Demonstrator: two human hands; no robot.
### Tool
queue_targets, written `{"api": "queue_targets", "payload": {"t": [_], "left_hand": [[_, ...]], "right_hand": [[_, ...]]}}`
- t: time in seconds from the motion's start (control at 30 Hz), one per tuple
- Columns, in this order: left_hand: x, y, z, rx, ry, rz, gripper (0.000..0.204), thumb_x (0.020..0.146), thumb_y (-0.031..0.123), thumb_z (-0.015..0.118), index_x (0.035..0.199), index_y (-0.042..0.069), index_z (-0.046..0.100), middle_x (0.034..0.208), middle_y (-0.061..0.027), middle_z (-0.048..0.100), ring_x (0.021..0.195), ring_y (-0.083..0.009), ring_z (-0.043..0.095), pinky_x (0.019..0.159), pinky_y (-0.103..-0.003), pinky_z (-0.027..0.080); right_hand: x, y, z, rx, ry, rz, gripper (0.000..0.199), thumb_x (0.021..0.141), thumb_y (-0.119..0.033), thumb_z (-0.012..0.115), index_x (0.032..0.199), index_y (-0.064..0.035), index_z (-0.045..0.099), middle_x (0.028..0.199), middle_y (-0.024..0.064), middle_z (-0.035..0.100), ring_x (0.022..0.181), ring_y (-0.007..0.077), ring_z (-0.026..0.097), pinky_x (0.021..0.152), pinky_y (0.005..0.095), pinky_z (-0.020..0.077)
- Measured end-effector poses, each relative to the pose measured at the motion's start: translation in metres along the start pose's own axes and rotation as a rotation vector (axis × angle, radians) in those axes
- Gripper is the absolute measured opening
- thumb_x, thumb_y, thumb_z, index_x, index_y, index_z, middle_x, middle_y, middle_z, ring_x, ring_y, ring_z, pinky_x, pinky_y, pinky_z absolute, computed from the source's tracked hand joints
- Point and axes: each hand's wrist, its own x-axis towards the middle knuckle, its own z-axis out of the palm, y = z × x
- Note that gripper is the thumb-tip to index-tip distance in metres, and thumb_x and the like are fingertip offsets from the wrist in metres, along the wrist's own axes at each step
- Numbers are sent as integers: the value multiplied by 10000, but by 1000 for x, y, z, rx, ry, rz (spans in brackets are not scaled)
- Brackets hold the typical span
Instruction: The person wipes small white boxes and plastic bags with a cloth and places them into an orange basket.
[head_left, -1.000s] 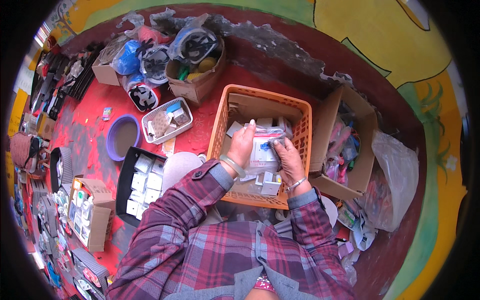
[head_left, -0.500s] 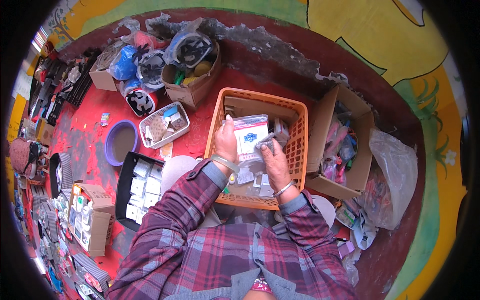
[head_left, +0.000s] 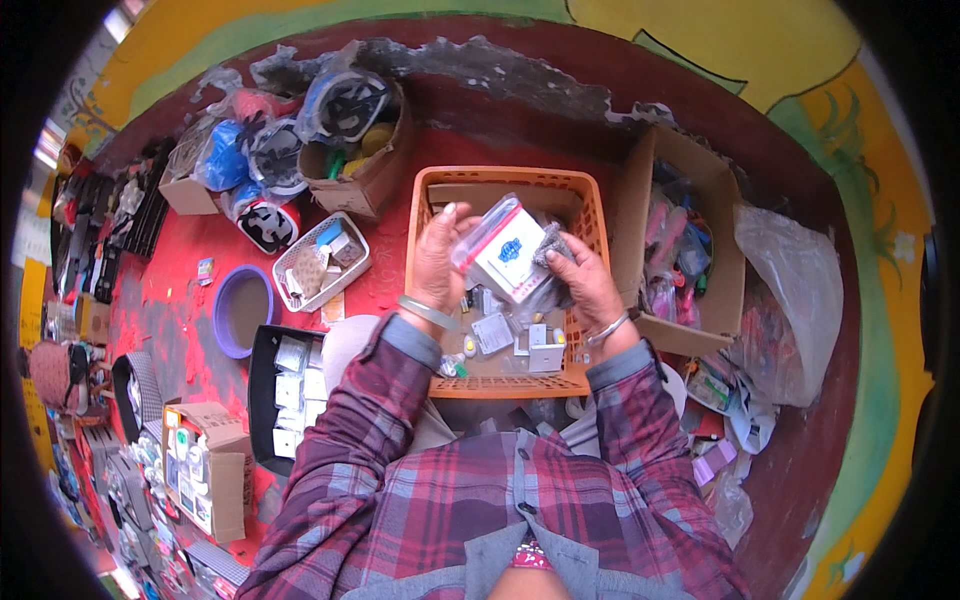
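A clear zip bag (head_left: pixel 511 251) with a red strip, a white card and blue print inside is tilted over the orange plastic basket (head_left: pixel 512 385). My right hand (head_left: pixel 590 287) grips a crumpled grey cloth (head_left: pixel 551 247) against the bag's right edge. Beside the bag's left edge is my left hand (head_left: pixel 438 262), its fingers raised and apart; whether they touch the bag is hard to tell. Below the hands, several small white boxes and packets (head_left: pixel 492 333) lie in the basket.
An open cardboard box (head_left: pixel 637 240) of bagged items stands right of the basket. To the left are a white basket (head_left: pixel 348 290), a purple basin (head_left: pixel 222 328) and a black tray (head_left: pixel 262 400) of white boxes. Behind these sits a carton (head_left: pixel 350 187) of plastic-wrapped goods.
The zip bag has tilted, its top leaning left. My left hand has come away from its face to its left edge. My right hand has moved up and right with the cloth.
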Motion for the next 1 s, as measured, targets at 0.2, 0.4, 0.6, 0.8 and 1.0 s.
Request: {"api": "queue_targets", "payload": {"t": [0.2, 0.4, 0.6, 0.8, 1.0], "left_hand": [[-20, 15, 11, 616, -418, -323, 667, 751, 144, 713, 1310, 16, 373, 1196, -116, 508, 1097, -195, 507, 943, -321, 410], [-31, 10, 24, 396, -425, -496, 428, 752, 110, 707, 1129, -26, 557, 1006, -80, 629, 901, -165, 606, 825, -287, 479], [-31, 12, 28, 295, -359, -491, 342, 780, 101, 666, 1077, -41, 573, 972, -100, 643, 848, -175, 634, 784, -293, 511], [-25, 13, 15, 241, -295, -400, 396, 765, 89, 662, 1117, -50, 545, 982, -106, 643, 875, -195, 640, 811, -321, 515], [-18, 31, 3, 132, -217, -266, 430, 775, 77, 635, 1160, -61, 500, 1037, -139, 619, 932, -224, 624, 859, -345, 495]], "right_hand": [[-15, -29, -6, -341, -113, 90, 456, 789, -56, 660, 1210, 14, 499, 1041, 35, 587, 906, 92, 552, 815, 215, 450], [-15, -19, 2, -164, -13, -40, 320, 763, -18, 666, 1075, 13, 600, 946, 33, 624, 830, 97, 576, 765, 218, 473], [-8, -18, 2, 65, 94, -158, 266, 792, 6, 637, 1055, 18, 594, 939, 42, 633, 809, 106, 597, 759, 224, 492], [-1, -24, -15, 118, 238, -217, 224, 849, -117, 618, 1045, -15, 578, 925, 54, 642, 813, 120, 611, 750, 235, 496], [-5, -32, -47, 476, 104, -173, 331, 916, -278, 514, 1138, -35, 549, 1107, 100, 603, 1012, 244, 583, 912, 384, 457]]}}
